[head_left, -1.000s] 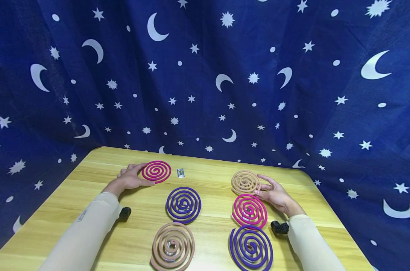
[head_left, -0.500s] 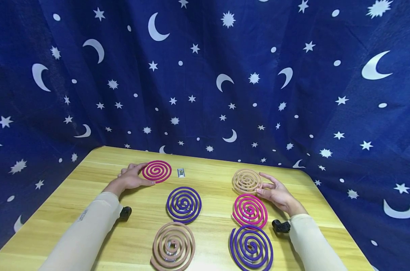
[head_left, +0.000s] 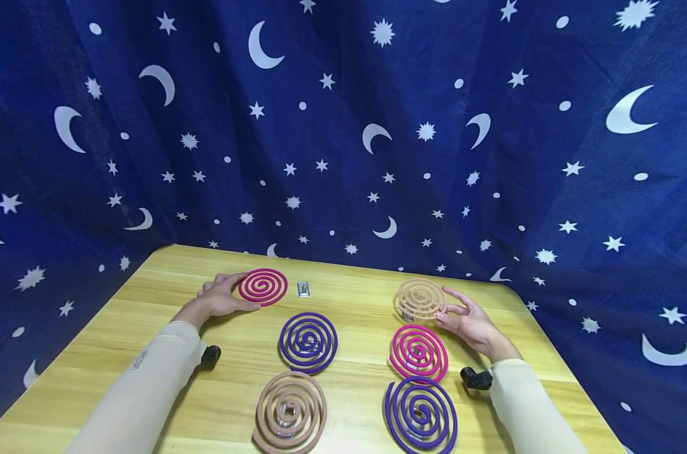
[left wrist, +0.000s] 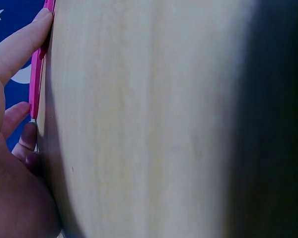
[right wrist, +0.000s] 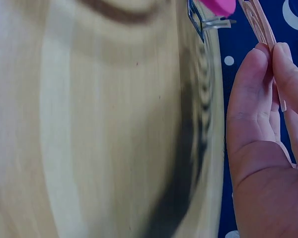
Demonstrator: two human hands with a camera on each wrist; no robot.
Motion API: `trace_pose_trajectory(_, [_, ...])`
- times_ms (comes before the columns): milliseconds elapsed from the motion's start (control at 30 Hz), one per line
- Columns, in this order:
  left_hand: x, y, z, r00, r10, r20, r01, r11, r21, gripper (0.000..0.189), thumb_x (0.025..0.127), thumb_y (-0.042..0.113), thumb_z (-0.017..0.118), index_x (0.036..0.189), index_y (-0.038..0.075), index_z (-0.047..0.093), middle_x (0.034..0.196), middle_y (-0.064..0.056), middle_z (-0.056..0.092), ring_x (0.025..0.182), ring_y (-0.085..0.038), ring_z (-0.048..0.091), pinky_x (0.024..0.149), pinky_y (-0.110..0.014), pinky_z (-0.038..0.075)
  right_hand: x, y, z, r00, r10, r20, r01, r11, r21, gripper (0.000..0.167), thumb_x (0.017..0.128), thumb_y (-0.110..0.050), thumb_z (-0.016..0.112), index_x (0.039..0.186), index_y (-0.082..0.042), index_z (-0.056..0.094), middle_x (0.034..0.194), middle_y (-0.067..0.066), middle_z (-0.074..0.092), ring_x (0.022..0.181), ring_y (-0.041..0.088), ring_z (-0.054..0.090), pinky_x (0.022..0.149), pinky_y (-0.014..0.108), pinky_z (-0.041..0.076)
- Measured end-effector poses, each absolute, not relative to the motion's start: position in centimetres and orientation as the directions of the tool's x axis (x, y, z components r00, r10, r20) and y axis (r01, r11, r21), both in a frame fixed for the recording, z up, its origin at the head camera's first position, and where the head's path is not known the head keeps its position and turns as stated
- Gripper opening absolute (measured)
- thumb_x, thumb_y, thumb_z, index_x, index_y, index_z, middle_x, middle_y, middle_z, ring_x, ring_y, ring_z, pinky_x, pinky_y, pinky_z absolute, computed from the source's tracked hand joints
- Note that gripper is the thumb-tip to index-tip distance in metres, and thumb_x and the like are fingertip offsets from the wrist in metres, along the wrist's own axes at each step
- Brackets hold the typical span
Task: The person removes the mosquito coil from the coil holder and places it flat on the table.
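At the far left of the head view, my left hand (head_left: pixel 223 299) grips the near-left rim of a magenta mosquito coil (head_left: pixel 261 286) with thumb and fingers spread along it. The left wrist view catches that coil (left wrist: pixel 36 87) edge-on between the fingers. My right hand (head_left: pixel 468 323) pinches the right rim of a tan mosquito coil (head_left: pixel 421 297), raised above the table. A small metal stand (head_left: pixel 407 315) shows beneath that coil's left side. In the right wrist view, thumb and finger pinch the thin tan coil (right wrist: pixel 260 22).
A flat metal stand (head_left: pixel 303 289) lies right of the magenta coil. On the wooden table (head_left: pixel 355 302) sit a purple coil (head_left: pixel 308 343) and a brown one (head_left: pixel 290 413) in the middle, plus a pink coil (head_left: pixel 418 353) and another purple one (head_left: pixel 421 415) at right.
My right hand has shifted rightward and slightly up with the tan coil, uncovering the metal stand below it. The left hand and its magenta coil have stayed almost still.
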State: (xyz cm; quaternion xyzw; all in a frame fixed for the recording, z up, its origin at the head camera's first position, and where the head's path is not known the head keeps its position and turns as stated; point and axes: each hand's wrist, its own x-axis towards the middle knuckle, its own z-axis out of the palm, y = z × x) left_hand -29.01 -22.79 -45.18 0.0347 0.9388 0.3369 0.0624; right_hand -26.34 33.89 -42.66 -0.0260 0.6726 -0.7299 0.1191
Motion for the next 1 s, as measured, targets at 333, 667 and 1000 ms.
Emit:
trace_pose_trajectory(333, [-28.9,-22.8,-45.2,-0.990,0.116,-0.084,0.039,0.780,0.624,0.111,0.070,0.062,0.083,0.156,0.010,0.035,0.145,-0.029,0.030,0.120,-0.050,0.028,0.096,-0.063,0.025,-26.0,35.0,-42.6,-0.973,-0.203,-0.111,0.137,-0.115,-0.984,0.080,0.094,0.017,0.054,0.160,-0.007,0.017,0.116,0.018,0.056,0.095,0.019,0.068,0.096,0.038,0.052])
trace_pose_trajectory(667, [-29.0,-22.7,-45.1,-0.989,0.119,-0.087,0.038,0.776,0.629,0.112,0.070,0.063,0.083,0.156,0.011,0.034,0.145,-0.029,0.030,0.119,-0.049,0.027,0.096,-0.064,0.024,-25.3,36.2,-42.3,-0.976,-0.199,-0.093,0.122,-0.138,-0.983,0.080,0.095,0.016,0.053,0.160,-0.006,0.013,0.114,0.016,0.057,0.095,0.017,0.067,0.096,0.036,0.052])
trace_pose_trajectory(1000, [-28.8,-22.7,-44.8,-0.988,0.120,-0.095,0.033,0.774,0.632,0.109,0.072,0.058,0.084,0.156,0.010,0.034,0.144,-0.030,0.031,0.119,-0.049,0.028,0.095,-0.063,0.026,-25.0,37.5,-42.5,-0.980,-0.179,-0.090,0.120,-0.164,-0.979,0.080,0.096,0.017,0.051,0.160,-0.006,0.009,0.110,0.012,0.061,0.095,0.016,0.067,0.095,0.035,0.052])
